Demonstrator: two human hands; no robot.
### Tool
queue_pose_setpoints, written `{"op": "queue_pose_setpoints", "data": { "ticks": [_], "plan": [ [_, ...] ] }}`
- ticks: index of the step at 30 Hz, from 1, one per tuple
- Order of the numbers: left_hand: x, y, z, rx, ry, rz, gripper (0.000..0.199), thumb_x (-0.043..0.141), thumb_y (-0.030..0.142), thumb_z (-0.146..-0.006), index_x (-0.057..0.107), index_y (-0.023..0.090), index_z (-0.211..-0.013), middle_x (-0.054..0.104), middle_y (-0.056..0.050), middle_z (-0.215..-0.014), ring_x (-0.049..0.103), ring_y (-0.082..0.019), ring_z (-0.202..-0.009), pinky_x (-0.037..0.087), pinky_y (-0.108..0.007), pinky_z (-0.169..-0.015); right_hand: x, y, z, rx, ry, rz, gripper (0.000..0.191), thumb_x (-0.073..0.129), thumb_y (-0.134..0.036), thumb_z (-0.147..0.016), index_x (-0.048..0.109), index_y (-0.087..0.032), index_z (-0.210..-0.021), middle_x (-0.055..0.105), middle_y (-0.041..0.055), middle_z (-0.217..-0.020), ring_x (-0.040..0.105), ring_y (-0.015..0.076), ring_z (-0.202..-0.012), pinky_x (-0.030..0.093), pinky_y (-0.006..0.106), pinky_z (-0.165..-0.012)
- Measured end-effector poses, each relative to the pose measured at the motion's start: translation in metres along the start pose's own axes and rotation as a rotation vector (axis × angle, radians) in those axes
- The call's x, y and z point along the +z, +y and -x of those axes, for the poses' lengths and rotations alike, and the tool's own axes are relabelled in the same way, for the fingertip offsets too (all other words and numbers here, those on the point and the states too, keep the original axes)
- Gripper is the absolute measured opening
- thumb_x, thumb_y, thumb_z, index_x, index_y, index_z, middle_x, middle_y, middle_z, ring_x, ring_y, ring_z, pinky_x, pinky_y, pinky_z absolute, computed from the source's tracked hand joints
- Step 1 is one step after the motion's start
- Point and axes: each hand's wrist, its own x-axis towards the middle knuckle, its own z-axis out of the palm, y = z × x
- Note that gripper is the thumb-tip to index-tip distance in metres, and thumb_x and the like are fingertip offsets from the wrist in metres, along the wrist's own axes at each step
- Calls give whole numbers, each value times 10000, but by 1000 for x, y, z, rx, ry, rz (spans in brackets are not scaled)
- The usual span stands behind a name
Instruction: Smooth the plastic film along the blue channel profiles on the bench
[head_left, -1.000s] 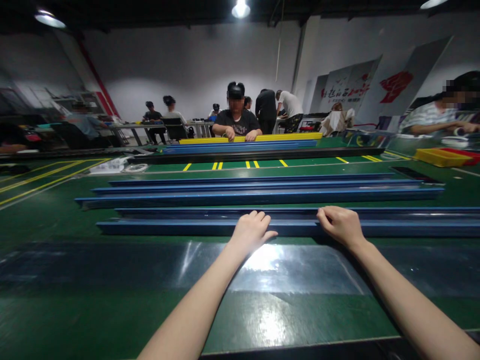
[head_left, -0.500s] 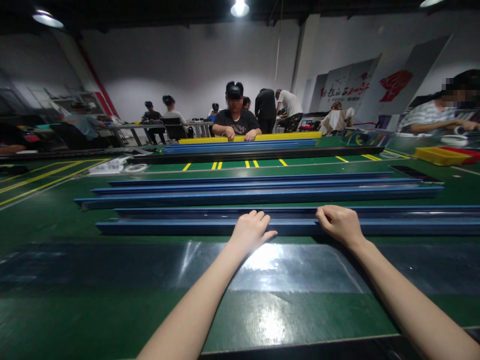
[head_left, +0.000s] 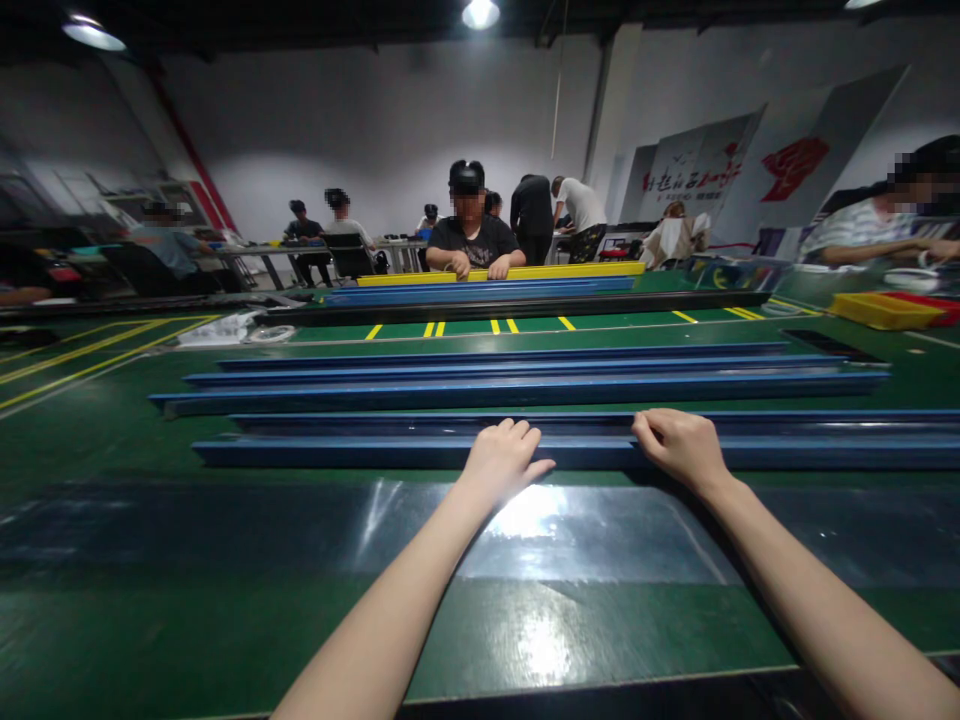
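- In the head view, almost no change is seen in the two hands; the same spots are kept as one second ago.
- The near blue rail (head_left: 589,457) is seen lying on the green bench (head_left: 150,630), at both hands, and no slide along the bench is seen.
- The left hand (head_left: 504,455) is laid over the rail, with its fingers bent a bit and its thumb held apart; it cannot be told if the rail is pinched.
- The right hand (head_left: 679,447) is curled like a loose fist at the rail; its grip cannot be told either.
- So the work on this rail seems to be paused, or done by holding still.
- A clear sheet (head_left: 600,540) is spread under the arms, unmoved.
- Across the bench, the person (head_left: 476,240) at the yellow rail (head_left: 585,272) is tipped slightly more to the picture's left than before.
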Motion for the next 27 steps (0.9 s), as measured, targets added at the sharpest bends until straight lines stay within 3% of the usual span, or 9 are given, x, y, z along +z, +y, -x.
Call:
{"op": "queue_pose_setpoints", "data": {
  "ticks": [11, 20, 27],
  "plan": [
    [-1, 1, 0, -6, -10, 6, 308, 447, 479, -795, 506, 176, -797, 563, -28, -807, 507, -181, -773, 382, -271, -589, -1, -1, 0, 14, 0, -5, 417, 351, -302, -798, 492, -168, -429, 577, 26, -487, 495, 99, -460, 245, 220, -464],
    [-5, 0, 1, 7, -44, 37, 276, 457, 445, -801, 509, 174, -815, 563, -32, -827, 511, -173, -800, 392, -259, -615, -5, -5, -1, 75, -78, 83, 415, 352, -328, -801, 546, -169, -470, 607, 30, -544, 509, 101, -493, 223, 219, -454],
    [-9, -1, 0, -46, -35, 37, 363, 359, 468, -843, 545, 159, -810, 586, -47, -796, 549, -166, -765, 391, -253, -598, -5, -7, -1, -13, -117, 133, 425, 331, -338, -812, 590, -171, -520, 613, 29, -573, 493, 96, -494, 203, 223, -460]
  ]
}}
